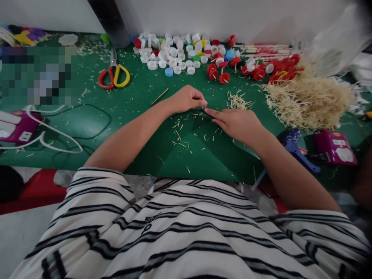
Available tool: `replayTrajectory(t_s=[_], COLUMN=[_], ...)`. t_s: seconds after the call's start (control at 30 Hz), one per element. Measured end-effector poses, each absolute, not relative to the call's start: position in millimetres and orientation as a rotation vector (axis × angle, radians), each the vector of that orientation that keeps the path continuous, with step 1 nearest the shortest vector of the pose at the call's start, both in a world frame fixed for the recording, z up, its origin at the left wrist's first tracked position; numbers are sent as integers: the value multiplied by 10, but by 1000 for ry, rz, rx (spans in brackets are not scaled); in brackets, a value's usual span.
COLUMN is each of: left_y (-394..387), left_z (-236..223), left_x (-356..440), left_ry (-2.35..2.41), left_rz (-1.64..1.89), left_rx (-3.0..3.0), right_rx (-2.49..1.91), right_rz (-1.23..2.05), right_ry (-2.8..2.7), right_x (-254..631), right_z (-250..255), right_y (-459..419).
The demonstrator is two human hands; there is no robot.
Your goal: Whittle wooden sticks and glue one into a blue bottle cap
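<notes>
My left hand is raised just above the green table, its thumb and fingers pinched together. Whatever lies in that pinch is too small to make out. My right hand meets it fingertip to fingertip, closed on a thin dark tool that is mostly hidden by the fingers. Pale shavings are scattered below both hands. Beside my left wrist lies a thin metal rod. A small tuft of straw-like fibres rests just beyond my right hand.
White and coloured bottle caps spread along the back, with red caps on sticks further right. Scissors lie at left. A large fibre heap, a blue glue gun and a purple box occupy the right.
</notes>
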State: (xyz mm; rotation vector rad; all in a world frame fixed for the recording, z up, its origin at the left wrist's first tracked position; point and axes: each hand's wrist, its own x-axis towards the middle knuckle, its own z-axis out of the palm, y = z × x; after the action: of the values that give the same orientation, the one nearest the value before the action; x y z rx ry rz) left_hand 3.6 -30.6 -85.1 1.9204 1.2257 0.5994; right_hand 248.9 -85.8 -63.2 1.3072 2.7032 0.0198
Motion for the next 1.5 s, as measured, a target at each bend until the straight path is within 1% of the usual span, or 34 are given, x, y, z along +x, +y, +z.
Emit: replayTrajectory(t_s=[0.4,0.67,0.8,0.9,0.97,1.13,1.33,1.5], left_y=[-299,-271,-262,-254,-254,-276,-267,-292], left_z=[-875,-865,-879,-893,-895,-898,-940,-889], left_x=[-15,11,46,56,54,53,58,79], left_ry=[1181,1186,1225,1228,1224,1230,1233,1263], left_rz=[599,560,601,611,604,594,612,594], left_rx=[1927,1960,1974,1979,1978,1982,2007,2005], right_rx=[1306,1338,1344,1336,1318,1306,1304,1330], right_rz=[-22,-91,1,117,135,56,34,0], right_ry=[2676,2701,2760,2715,2694,2679,2670,2683], right_x=[2526,2759,2698,2586,2537,2513,2528,2594], right_z=[-617,-607,-658,-698,-708,-670,-634,-639], right_y=[-936,-876,-847,-854,-865,-892,-957,-984])
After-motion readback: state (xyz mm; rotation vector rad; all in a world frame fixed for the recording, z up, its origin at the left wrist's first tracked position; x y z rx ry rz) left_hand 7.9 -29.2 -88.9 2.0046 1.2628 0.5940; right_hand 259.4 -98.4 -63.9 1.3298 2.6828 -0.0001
